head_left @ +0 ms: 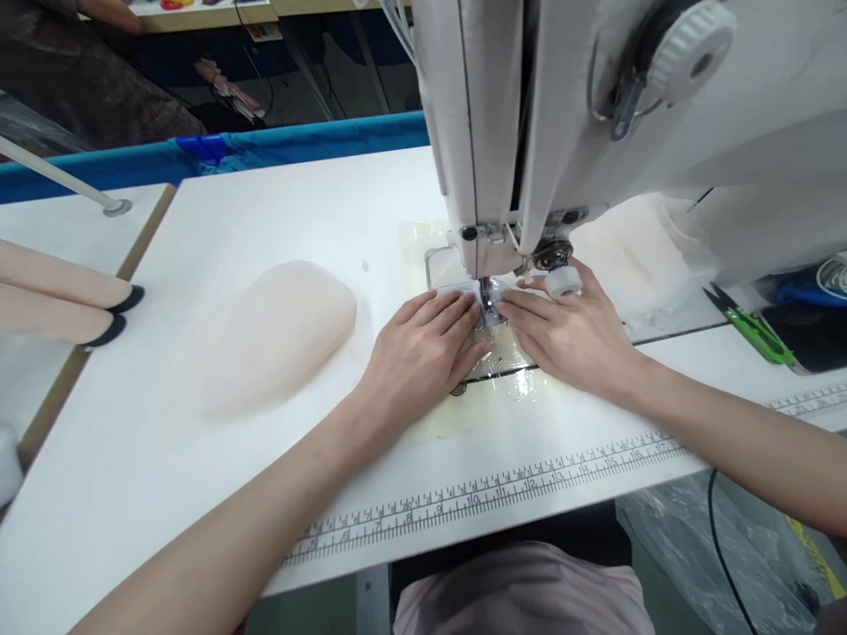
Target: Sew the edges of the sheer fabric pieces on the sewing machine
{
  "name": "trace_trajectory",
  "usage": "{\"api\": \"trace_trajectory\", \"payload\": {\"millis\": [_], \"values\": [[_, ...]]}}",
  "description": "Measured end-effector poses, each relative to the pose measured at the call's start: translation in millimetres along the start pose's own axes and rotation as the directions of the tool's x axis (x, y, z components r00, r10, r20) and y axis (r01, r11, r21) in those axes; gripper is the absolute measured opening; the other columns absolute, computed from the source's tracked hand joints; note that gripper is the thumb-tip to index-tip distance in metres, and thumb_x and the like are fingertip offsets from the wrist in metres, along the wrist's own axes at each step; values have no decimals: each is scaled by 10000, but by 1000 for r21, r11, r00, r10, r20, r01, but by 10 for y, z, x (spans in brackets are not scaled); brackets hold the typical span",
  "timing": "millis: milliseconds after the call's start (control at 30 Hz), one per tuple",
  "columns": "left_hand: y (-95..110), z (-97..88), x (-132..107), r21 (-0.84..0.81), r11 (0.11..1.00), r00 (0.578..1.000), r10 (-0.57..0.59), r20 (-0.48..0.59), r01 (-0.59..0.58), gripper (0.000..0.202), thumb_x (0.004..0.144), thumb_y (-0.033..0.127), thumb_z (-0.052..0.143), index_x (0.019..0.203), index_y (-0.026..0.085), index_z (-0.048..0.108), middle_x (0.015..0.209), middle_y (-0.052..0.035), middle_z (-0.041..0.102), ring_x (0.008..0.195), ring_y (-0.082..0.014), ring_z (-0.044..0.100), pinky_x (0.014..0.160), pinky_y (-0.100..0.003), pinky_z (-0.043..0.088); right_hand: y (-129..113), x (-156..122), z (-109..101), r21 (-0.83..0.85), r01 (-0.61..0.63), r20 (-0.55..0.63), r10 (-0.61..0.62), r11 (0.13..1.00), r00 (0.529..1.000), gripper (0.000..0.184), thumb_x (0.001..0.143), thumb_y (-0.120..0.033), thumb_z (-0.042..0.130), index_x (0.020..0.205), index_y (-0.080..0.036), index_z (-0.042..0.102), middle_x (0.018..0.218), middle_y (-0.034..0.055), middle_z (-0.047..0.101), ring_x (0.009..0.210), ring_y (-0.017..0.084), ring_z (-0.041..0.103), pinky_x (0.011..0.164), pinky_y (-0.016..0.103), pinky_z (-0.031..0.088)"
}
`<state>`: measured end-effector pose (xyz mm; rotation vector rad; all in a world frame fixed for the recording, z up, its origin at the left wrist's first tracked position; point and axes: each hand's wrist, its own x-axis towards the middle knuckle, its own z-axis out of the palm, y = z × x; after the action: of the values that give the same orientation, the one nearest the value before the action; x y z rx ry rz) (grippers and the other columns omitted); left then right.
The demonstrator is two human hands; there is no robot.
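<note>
The white sewing machine stands over the table with its presser foot lowered between my hands. My left hand lies flat just left of the foot, fingers extended on a small pale piece of fabric. From the other side, my right hand reaches in beneath the machine head, its fingers stretched out flat close to the foot. Part of that hand is hidden by a white knob. Under the fingers, the fabric's outline is mostly covered. A sheer, pale peach fabric piece rests to the left.
More sheer fabric lies under the machine arm. Green thread snips are at the right by a dark tray. A printed ruler follows the front edge. Two peach tubes with black ends jut in at left. Another person is beyond.
</note>
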<state>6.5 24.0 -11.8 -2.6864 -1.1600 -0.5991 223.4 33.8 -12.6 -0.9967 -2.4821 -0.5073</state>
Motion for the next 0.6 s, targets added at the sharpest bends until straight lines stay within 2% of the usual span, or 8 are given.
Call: {"api": "trace_trajectory", "payload": {"millis": [167, 300, 400, 467, 533, 600], "values": [[-18, 6, 3, 2, 1000, 1000, -15, 3, 15, 398, 970, 374, 478, 1225, 107, 629, 1253, -123, 656, 1218, -285, 582, 1007, -467, 500, 12, 2, -40, -15, 4, -32, -5, 1000, 999, 241, 927, -157, 489, 1036, -155, 704, 999, 34, 748, 987, 225, 632, 1129, 492, 300], [-50, 26, -4, 20, 997, 998, -67, -21, 68, 439, 968, 383, 480, 1268, 81, 588, 1284, -138, 636, 1245, -300, 554, 1009, -458, 492, 23, -5, -52, 17, -18, -43, 18, 1000, 999, 260, 908, -118, 472, 1024, -200, 689, 981, 10, 751, 985, 218, 632, 1117, 515, 329], [-66, 14, -6, 55, 991, 993, -118, -6, 118, 411, 968, 380, 478, 1264, 117, 587, 1279, -133, 637, 1219, -319, 565, 974, -477, 498, 37, -9, -60, 50, -42, -24, 43, 998, 999, 303, 883, -63, 457, 1027, -216, 676, 976, 8, 751, 980, 215, 632, 1114, 526, 337], [-37, -30, -13, 123, 982, 989, -144, 13, 142, 379, 962, 381, 484, 1216, 133, 618, 1190, -151, 669, 1106, -336, 620, 863, -478, 528, 38, -8, -78, 50, -40, -42, 42, 998, 998, 322, 879, -38, 440, 1019, -211, 672, 965, 4, 752, 941, 197, 641, 1104, 498, 353], [39, -102, -37, 191, 975, 993, -116, 11, 112, 348, 959, 384, 486, 1132, 134, 657, 1006, -147, 700, 903, -302, 669, 732, -436, 531, 24, -4, -105, 51, -14, -80, 18, 999, 997, 327, 887, -26, 420, 1006, -198, 672, 968, 1, 752, 891, 172, 652, 1059, 447, 404], [146, -189, -78, 133, 989, 998, 59, 3, -59, 321, 965, 381, 482, 1062, 143, 674, 852, -91, 696, 738, -221, 664, 652, -361, 518, -7, -6, -135, 109, 52, -112, -40, 993, 993, 308, 898, -34, 420, 995, -174, 676, 995, 15, 751, 891, 164, 661, 972, 388, 471]]}}
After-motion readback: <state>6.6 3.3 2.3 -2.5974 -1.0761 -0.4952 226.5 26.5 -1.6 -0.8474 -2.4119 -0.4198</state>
